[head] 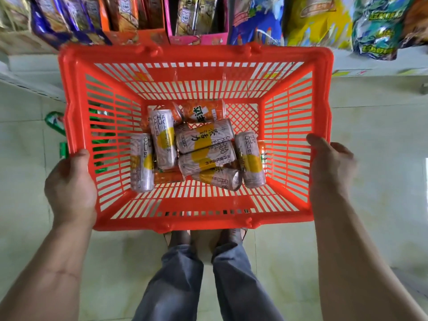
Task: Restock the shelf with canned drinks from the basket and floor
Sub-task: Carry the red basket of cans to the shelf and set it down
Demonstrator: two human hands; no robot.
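A pale tiled floor is seen below and around both hands. Beyond the hands, past the far side of what they hold, a white shelf is stocked with bright snack bags and open display cartons.

An orange slatted basket is held between the two hands, above the person's trouser legs and feet. Its left rim is gripped by the left hand, with the thumb laid over the top edge and the fingers hidden under the outside wall. Its right rim is gripped by the right hand, the thumb being set on the rim; the fingers are blurred and wrapped round the outer side.

Inside the basket, between the hands and nearer the near wall, a loose heap of silver-and-yellow cans is seen lying on their sides, touching one another. At the far side of the heap an orange can is laid crosswise, and more orange cans are partly covered beneath the silver ones.

Just beyond the left hand, outside the basket's left wall, green cans are seen lying on the floor, partly visible through the slats.
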